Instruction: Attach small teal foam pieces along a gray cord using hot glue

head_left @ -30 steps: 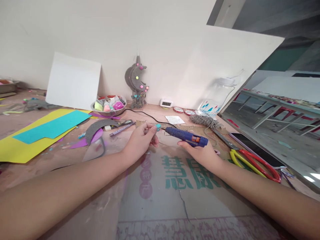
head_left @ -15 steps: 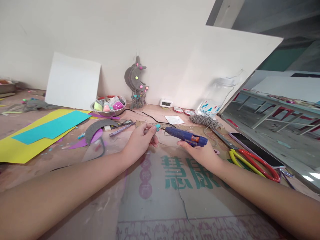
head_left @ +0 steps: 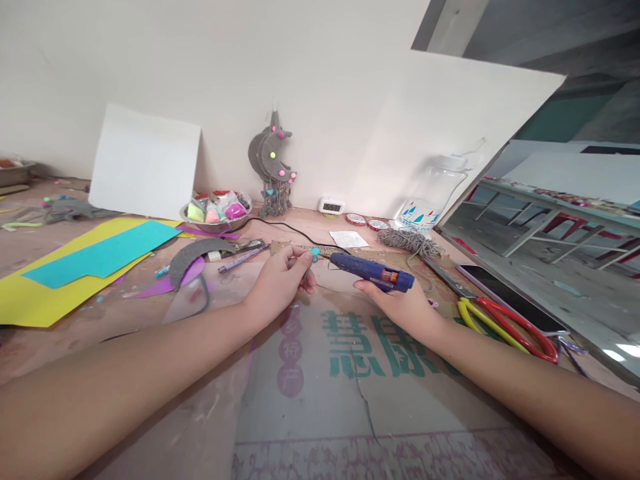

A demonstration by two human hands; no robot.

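Between the thumb and fingers of my left hand (head_left: 290, 271) is a small turquoise piece (head_left: 315, 254), its exact shape too small to make out. My right hand (head_left: 400, 303) is wrapped round a blue hot glue gun (head_left: 370, 270) that points left. The gun's nozzle is at the turquoise piece; whether they touch I cannot tell. Both hands are above a printed sheet (head_left: 310, 413) on the table. Left of them lies a grey crescent (head_left: 193, 259) on purple scraps. A grey crescent hanging ornament (head_left: 273, 157) with coloured balls is against the wall.
At the right lie scissors (head_left: 510, 327), a phone (head_left: 510, 297) and grey yarn (head_left: 407, 241), with a clear jar (head_left: 430, 193) behind. A small digital clock (head_left: 332, 205) and a bowl (head_left: 215, 225) of clay packets stand at the back. Yellow and turquoise sheets (head_left: 105, 252) lie left.
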